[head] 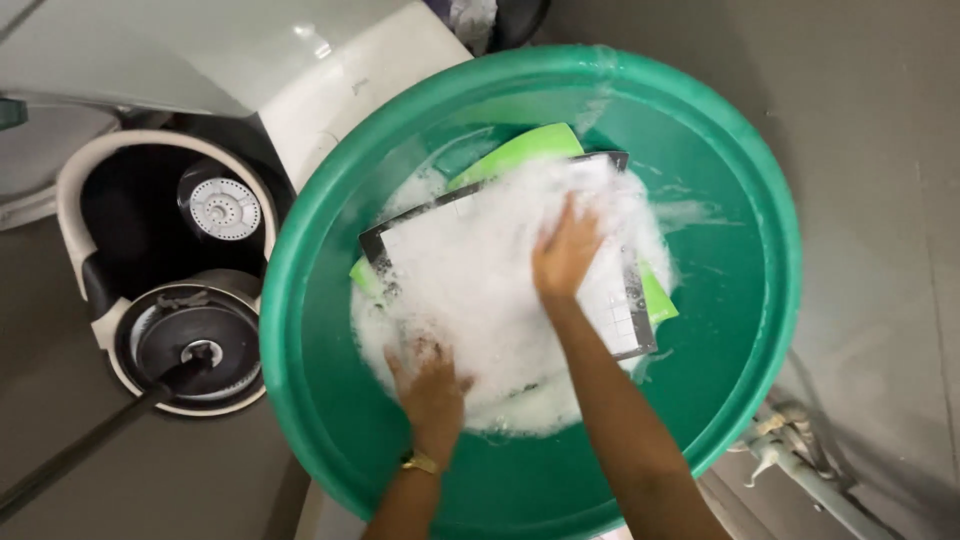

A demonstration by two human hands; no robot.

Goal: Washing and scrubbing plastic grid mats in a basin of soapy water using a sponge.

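A large round green tub (760, 190) fills the middle of the view. Inside it lie a white gridded mat with a black border (620, 310) and a bright green mat (525, 150) under it, both covered in white soap foam (470, 280). My right hand (565, 250) lies flat on the foamy white mat, fingers spread. My left hand (432, 385), with a gold bracelet at the wrist, rests palm down in the foam at the mat's near edge. Neither hand visibly grips anything.
A spin mop bucket (100, 300) with a mop handle (90, 445) stands to the left of the tub. A white appliance (300, 70) sits behind it. Grey pipes (800, 470) run along the floor at the lower right.
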